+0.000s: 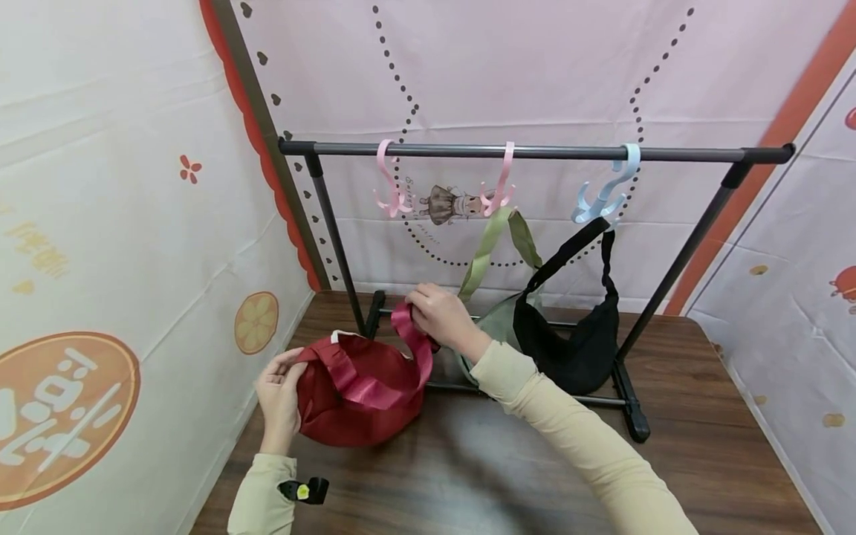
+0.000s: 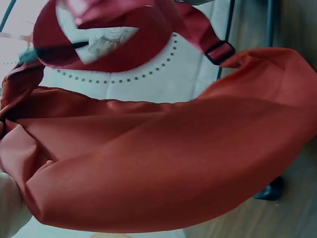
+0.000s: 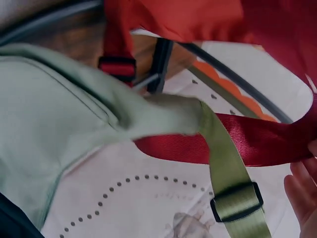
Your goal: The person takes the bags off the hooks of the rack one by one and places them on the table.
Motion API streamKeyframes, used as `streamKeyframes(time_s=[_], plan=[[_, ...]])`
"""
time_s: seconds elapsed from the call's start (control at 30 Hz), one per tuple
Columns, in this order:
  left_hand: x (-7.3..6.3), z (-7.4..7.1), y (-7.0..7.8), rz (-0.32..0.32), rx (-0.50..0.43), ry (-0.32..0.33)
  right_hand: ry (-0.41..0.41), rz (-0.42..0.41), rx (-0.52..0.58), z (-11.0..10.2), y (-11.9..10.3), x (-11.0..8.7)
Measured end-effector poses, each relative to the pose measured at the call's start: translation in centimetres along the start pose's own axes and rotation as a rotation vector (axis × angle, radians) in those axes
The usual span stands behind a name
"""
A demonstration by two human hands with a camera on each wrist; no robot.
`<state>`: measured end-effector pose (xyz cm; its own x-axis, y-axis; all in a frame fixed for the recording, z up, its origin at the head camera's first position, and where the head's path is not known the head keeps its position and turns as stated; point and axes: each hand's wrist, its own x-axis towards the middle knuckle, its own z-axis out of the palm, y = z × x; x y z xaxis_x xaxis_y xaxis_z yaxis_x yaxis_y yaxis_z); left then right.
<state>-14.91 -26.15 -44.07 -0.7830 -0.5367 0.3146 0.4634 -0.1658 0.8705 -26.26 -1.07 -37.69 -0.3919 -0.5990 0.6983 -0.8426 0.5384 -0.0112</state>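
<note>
A red shoulder bag (image 1: 361,431) is held up over the table, left of the rack's middle. At its left end my left hand (image 1: 279,390) pinches the fabric between thumb and fingers. My right hand (image 1: 443,316) grips the bag's crimson strap (image 1: 420,349), which loops above the bag. In the left wrist view, a dark buckle (image 2: 219,52) joins strap and bag at one end. The right wrist view shows the fingers (image 3: 299,191) at the strap's edge, close to the green bag (image 3: 54,119). Part of that green bag is behind my right arm in the head view.
A black rack (image 1: 548,152) stands on the wooden table (image 1: 702,416). From its bar hang two pink hooks (image 1: 391,182), (image 1: 500,182) and a blue hook (image 1: 608,186). The green bag's strap (image 1: 491,245) hangs at the middle hook; a black bag (image 1: 575,357) hangs from the blue one.
</note>
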Motion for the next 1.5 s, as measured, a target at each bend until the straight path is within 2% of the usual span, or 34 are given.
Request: streamKeyframes(time_s=[0.13, 0.33, 0.43, 0.53, 0.77, 0.87, 0.97, 1.13, 1.33, 1.5], plan=[[0.9, 0.4, 0.9, 0.074, -0.054, -0.03, -0.056, -0.03, 0.029, 0.4, -0.8, -1.1], [1.7, 0.7, 1.6, 0.137, -0.107, -0.072, -0.092, -0.039, 0.056, 0.6, -1.3, -1.6], [1.7, 0.9, 1.9, 0.155, -0.135, -0.092, -0.123, 0.014, 0.078, 0.6, -1.2, -1.5], [1.7, 1.1, 2.5, 0.175, -0.167, -0.107, -0.189, 0.078, 0.116, 0.7, -1.1, -1.3], [1.5, 1.8, 4.3, 0.221, -0.159, -0.126, -0.457, 0.258, 0.29, 2.1, -1.0, -1.0], [1.4, 2.1, 5.2, 0.23, -0.171, -0.133, -0.535, 0.329, 0.357, 2.8, -1.2, -1.0], [1.3, 2.3, 6.1, 0.246, -0.214, -0.165, -0.562, 0.368, 0.407, 3.6, -1.4, -1.2], [1.0, 2.7, 7.6, 0.271, -0.298, -0.227, -0.561, 0.396, 0.484, 5.0, -1.6, -1.5], [0.4, 2.9, 8.8, 0.287, -0.357, -0.267, -0.586, 0.411, 0.531, 6.3, -2.3, -0.7], [-0.1, 3.0, 9.3, 0.313, -0.389, -0.312, -0.602, 0.347, 0.551, 7.0, -2.9, 0.2]])
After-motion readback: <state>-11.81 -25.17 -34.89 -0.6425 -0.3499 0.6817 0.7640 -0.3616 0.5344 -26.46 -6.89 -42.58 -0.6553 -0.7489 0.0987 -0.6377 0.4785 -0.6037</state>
